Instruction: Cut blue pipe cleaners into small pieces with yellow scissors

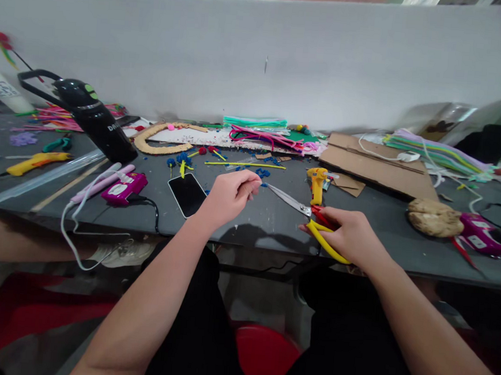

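Observation:
My right hand (353,236) is closed around the handles of a pair of scissors (290,200), one loop yellow and the other red. The long silver blades point left, and their tips reach my left hand (235,195). Its fingers are pinched together. A small blue piece (264,184), perhaps pipe cleaner, shows between those fingertips and the blade tips; most of it is hidden. Blue clippings (269,170) lie on the table behind the hands, beside a straight yellow pipe cleaner (246,164). Left of my left hand lies a phone (185,195).
A yellow glue gun (316,184) stands just behind the scissors. Cardboard sheets (373,165) and a potato-like lump (434,217) lie to the right. Leftward are a black bottle (97,120), a purple device (124,189) and cables. Pink pipe cleaners (267,138) lie along the back.

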Demonstrator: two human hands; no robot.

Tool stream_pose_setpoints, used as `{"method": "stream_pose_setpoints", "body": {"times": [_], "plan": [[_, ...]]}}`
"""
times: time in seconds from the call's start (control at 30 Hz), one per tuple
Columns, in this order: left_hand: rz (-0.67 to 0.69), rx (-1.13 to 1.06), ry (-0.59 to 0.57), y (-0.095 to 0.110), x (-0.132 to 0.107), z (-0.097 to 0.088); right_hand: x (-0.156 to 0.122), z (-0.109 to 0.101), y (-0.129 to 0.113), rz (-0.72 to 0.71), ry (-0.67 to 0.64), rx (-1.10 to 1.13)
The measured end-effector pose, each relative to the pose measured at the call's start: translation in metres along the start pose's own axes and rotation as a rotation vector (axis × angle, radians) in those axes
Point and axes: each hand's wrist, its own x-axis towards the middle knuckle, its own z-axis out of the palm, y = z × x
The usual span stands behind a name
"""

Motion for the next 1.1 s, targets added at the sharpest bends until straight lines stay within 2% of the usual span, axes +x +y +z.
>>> {"method": "stream_pose_setpoints", "body": {"times": [0.13, 0.3, 0.5, 1.1], "plan": [[0.002, -0.008, 0.012, -0.0016, -0.0004, 0.0, -0.0004, 0.0003, -0.0024, 0.053, 0.022, 0.055], [-0.005, -0.026, 0.025, -0.0018, -0.0005, 0.0004, -0.0019, -0.0013, -0.0036, 0.063, -0.023, 0.158], [-0.019, -0.02, 0.047, 0.0002, -0.0001, 0.001, -0.002, -0.001, 0.0013, 0.055, -0.049, 0.105], [0.07, 0.024, 0.062, -0.0014, -0.0002, 0.0019, -0.0005, -0.0018, -0.0016, 0.05, -0.091, 0.077]]}}
